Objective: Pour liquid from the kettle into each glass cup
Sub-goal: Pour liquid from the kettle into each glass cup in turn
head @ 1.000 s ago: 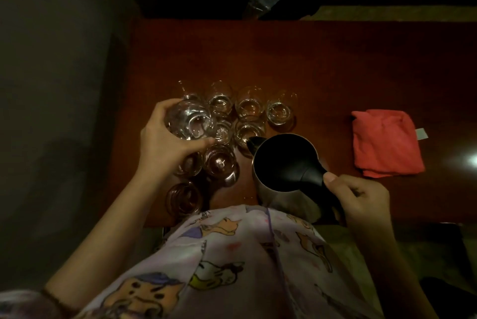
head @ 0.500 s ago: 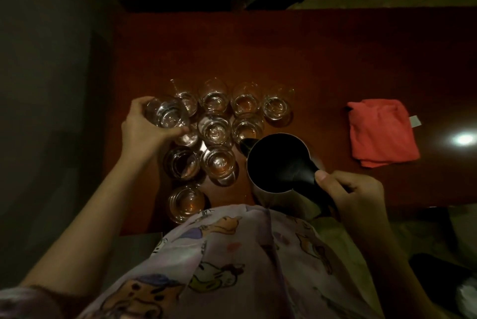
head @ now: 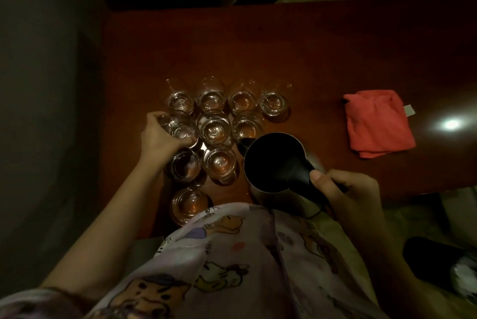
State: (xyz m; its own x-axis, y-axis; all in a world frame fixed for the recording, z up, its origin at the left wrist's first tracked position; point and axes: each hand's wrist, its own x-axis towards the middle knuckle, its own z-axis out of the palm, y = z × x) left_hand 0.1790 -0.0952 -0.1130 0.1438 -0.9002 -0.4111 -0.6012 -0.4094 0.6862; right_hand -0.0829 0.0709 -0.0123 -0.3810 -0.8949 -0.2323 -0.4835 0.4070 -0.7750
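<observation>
Kettle [head: 275, 162] first: you have it at the near right of the cluster of glasses, above the dark red table [head: 335, 42], with your right hand [head: 346, 189] wrapped round its black handle and the thumb laid on top. Its open mouth faces up toward you, and the spout points away and to the left, close to the right-hand glass of the middle row [head: 246, 128]. It sits close to level and I see no stream leaving it, so I judge you are between pours.

Your left hand [head: 161, 137] grips the left glass of the middle row [head: 178, 128], fingers curled round its side, down among the other glasses. The light is too dim to say whether its base is on the table. Most of the glasses glint as if they hold clear liquid. The darker one just nearer you [head: 186, 165] and the nearest one by your shirt [head: 189, 203] may be lower or empty, though I cannot tell for sure.

Next, I would let go of that glass once it stands firm, bring the spout over an unfilled one, and tip slowly; the rims stand nearly touching, so a wide stream would splash the neighbours. A folded red cloth [head: 378, 123] lies well apart to the right if you spill.
</observation>
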